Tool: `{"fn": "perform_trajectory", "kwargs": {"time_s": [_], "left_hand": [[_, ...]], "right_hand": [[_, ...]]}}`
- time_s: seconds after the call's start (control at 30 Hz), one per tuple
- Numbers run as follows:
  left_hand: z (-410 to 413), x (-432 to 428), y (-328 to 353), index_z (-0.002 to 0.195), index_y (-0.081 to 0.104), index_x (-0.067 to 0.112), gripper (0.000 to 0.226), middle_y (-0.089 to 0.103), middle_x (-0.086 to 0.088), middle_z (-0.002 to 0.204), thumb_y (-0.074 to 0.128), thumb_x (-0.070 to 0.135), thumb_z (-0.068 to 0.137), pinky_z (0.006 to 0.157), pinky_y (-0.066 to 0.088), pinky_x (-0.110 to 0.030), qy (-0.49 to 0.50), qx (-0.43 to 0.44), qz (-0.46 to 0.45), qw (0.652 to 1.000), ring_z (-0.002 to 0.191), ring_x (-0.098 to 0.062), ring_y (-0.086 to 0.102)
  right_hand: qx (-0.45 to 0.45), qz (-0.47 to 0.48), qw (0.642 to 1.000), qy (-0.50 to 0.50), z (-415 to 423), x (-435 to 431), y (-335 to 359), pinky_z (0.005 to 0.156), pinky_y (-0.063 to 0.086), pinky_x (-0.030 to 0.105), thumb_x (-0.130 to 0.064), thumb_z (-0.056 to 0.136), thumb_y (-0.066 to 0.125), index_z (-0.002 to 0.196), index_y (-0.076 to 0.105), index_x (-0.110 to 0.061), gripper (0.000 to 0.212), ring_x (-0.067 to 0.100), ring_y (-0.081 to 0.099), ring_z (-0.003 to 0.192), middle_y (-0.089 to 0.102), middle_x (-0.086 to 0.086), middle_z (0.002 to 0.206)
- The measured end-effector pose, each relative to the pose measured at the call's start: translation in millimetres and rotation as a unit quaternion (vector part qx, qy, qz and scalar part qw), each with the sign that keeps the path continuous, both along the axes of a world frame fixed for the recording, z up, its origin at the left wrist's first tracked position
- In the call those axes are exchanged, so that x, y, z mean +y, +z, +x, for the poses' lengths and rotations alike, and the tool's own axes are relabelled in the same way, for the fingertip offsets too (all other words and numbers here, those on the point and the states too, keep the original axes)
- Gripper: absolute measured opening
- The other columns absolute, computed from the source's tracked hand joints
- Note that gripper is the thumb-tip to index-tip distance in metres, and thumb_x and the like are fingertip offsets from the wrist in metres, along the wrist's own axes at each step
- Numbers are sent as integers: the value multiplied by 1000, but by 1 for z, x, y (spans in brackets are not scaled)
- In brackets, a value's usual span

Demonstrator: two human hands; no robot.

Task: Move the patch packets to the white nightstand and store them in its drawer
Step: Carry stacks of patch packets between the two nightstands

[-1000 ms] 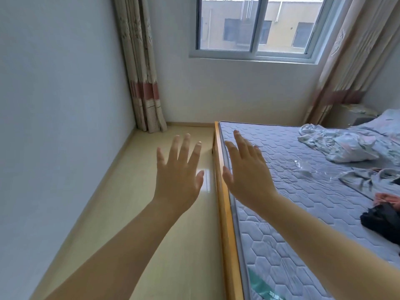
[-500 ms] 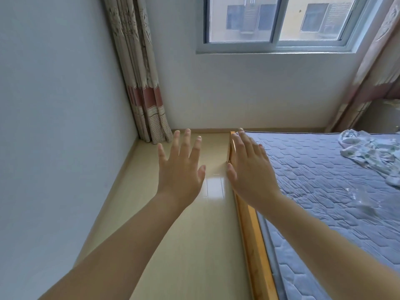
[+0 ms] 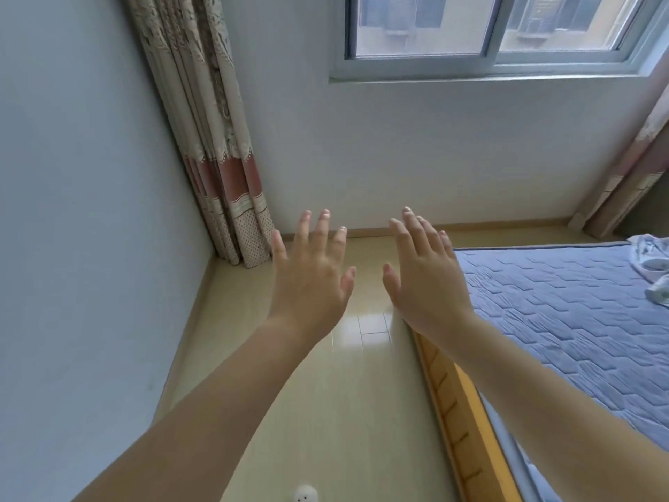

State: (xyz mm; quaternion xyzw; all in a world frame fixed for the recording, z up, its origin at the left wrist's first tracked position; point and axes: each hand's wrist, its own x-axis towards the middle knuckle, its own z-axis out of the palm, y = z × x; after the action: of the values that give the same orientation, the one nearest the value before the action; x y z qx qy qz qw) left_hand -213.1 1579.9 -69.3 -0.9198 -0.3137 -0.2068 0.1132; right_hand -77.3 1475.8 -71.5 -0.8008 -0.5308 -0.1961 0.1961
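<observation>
Still, your fingers are straight and spread, gripping nothing, with your left hand and right hand raised over the floor beside the bed frame. Your view has swung left toward the curtain corner, and most of the mattress has slid off. No patch packets or nightstand show now, so you probably need to turn back.

View's swung left — bed slid off to the right, clothes pile nearly gone, both hands now over floor.
</observation>
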Motion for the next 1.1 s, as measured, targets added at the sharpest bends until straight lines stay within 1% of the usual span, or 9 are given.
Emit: {"fn": "perform_trajectory", "kwargs": {"time_s": [0.13, 0.27, 0.4, 0.57, 0.67, 0.73, 0.8, 0.97, 1.1], "left_hand": [[61, 106, -3, 129, 58, 11, 61, 46, -15, 143, 29, 44, 87, 98, 35, -65, -37, 22, -34, 998, 134, -35, 41], [136, 191, -6, 131, 56, 12, 61, 46, -14, 143, 30, 44, 87, 99, 35, -64, -91, 25, -38, 995, 135, -34, 41], [229, 264, -24, 128, 59, 12, 60, 50, -13, 140, 33, 44, 85, 97, 37, -64, -137, 26, -38, 990, 132, -34, 45], [355, 347, -39, 130, 58, 13, 60, 48, -12, 142, 34, 45, 86, 97, 37, -63, -161, 56, -17, 985, 134, -33, 43], [439, 397, -40, 135, 53, 15, 57, 43, -11, 147, 48, 45, 87, 100, 34, -64, -176, 75, -10, 981, 138, -33, 37], [492, 427, -35, 139, 48, 16, 63, 39, -11, 150, 60, 44, 84, 103, 30, -64, -174, 81, -10, 981, 140, -33, 32], [538, 454, -31, 141, 47, 17, 67, 39, -10, 150, 65, 44, 82, 102, 30, -65, -174, 79, -20, 981, 140, -33, 32], [653, 528, -31, 140, 48, 18, 72, 42, -8, 148, 71, 43, 77, 98, 34, -65, -206, 68, 0, 976, 137, -35, 38], [758, 584, -39, 146, 37, 21, 72, 31, -7, 155, 64, 42, 83, 106, 26, -62, -251, 74, -12, 965, 142, -34, 27]], "right_hand": [[15, -26, 999, -46, 54, 94, 3, 106, 35, 52, -31, 88, 46, 136, 45, -5, 55, 34, 40, 134, 41, 17, 146], [9, -46, 995, -88, 121, 170, 0, 102, 39, 54, -35, 88, 31, 133, 49, -10, 54, 34, 45, 130, 45, 16, 143], [7, -35, 993, -113, 202, 237, -18, 101, 40, 54, -37, 89, 33, 130, 55, -10, 54, 34, 47, 128, 47, 15, 141], [1, -18, 991, -134, 324, 312, -35, 100, 41, 53, -44, 88, 36, 128, 56, -9, 57, 34, 49, 126, 49, 15, 140], [15, -27, 989, -145, 407, 358, -34, 100, 40, 53, -46, 89, 35, 129, 56, -10, 58, 34, 48, 127, 49, 15, 140], [17, -29, 987, -154, 461, 390, -28, 101, 40, 53, -47, 89, 35, 130, 55, -9, 59, 34, 48, 127, 49, 16, 140], [33, -28, 986, -162, 506, 418, -23, 103, 38, 52, -47, 90, 34, 132, 53, -8, 60, 34, 46, 129, 47, 16, 142], [36, -26, 981, -191, 613, 485, -29, 103, 38, 53, -49, 88, 34, 133, 52, -7, 64, 34, 45, 130, 46, 17, 142], [37, -18, 969, -243, 701, 531, -41, 103, 37, 54, -51, 87, 35, 133, 51, -6, 66, 34, 45, 130, 46, 18, 142]]}}
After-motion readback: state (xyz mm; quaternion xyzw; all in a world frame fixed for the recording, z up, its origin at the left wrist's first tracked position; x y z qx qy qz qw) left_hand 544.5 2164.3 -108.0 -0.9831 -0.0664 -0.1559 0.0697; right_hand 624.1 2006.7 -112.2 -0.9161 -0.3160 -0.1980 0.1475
